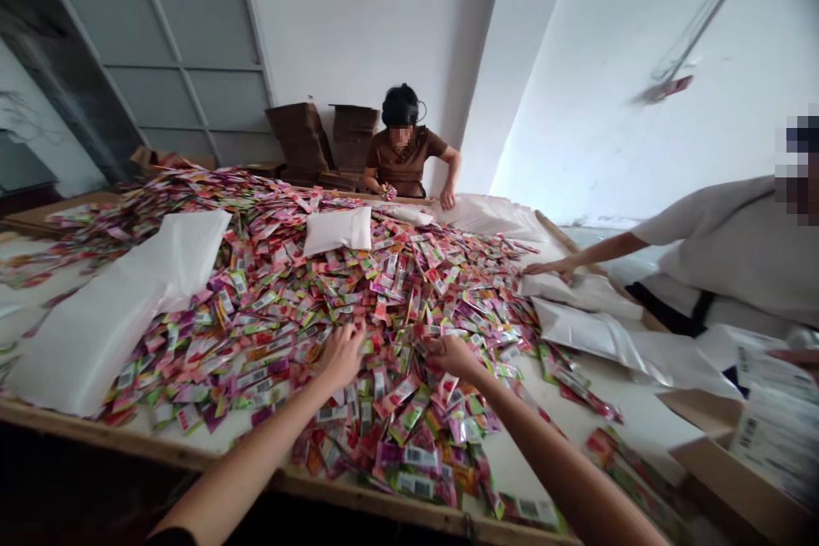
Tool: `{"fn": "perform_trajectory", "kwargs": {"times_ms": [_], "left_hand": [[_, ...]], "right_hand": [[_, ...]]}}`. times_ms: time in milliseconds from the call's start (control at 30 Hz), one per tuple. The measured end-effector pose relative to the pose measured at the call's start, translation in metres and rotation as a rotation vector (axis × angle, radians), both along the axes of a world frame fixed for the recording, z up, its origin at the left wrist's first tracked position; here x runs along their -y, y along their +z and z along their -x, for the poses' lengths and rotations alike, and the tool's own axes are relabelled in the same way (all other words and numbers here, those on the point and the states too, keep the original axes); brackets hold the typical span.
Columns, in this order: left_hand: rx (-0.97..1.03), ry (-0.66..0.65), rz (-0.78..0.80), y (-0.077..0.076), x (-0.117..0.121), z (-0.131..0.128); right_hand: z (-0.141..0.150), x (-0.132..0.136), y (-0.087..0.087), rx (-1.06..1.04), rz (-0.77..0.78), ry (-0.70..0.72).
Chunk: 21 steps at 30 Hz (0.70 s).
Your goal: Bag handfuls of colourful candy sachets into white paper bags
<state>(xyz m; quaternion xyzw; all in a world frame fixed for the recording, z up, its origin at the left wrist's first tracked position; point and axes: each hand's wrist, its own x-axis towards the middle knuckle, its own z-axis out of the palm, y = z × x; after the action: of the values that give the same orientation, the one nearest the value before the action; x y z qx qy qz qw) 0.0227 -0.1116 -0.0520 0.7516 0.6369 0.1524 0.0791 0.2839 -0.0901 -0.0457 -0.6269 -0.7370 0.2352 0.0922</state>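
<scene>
A broad heap of small, colourful plastic packets point(409, 418) in pink, purple, red and green, many with barcodes, covers much of the white table point(531, 388). At the middle of the heap is my left hand point(344, 356), its fingers curled inward and the tips together. Whatever those fingers grip is too small to make out. Just to its right, my right hand point(451, 356) reaches in with bent fingers closed on a small reddish packet point(420, 333). Packets lie under and around both hands.
White plastic bags point(102, 316) lie at the left; a smaller white bag point(339, 230) rests on the heap. Across the table a person point(404, 153) holds packets. Another person point(729, 247) at the right touches white bags point(589, 333). An open carton point(735, 461) stands near right.
</scene>
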Motion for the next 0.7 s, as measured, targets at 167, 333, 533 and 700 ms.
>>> {"fn": "perform_trajectory", "kwargs": {"times_ms": [167, 333, 533, 700], "left_hand": [[0.308, 0.105, -0.027, 0.034, -0.036, 0.006], [0.307, 0.112, 0.099, 0.034, -0.079, -0.064], [0.2, 0.187, 0.151, 0.005, -0.075, -0.116], [0.232, 0.014, 0.126, 0.016, -0.064, -0.081]], "right_hand": [[-0.079, 0.021, 0.018, -0.206, -0.029, 0.084], [-0.098, -0.007, 0.029, 0.043, -0.249, -0.009], [-0.062, -0.003, -0.013, 0.184, -0.137, 0.088], [-0.085, 0.025, -0.007, 0.005, -0.168, 0.19]]}}
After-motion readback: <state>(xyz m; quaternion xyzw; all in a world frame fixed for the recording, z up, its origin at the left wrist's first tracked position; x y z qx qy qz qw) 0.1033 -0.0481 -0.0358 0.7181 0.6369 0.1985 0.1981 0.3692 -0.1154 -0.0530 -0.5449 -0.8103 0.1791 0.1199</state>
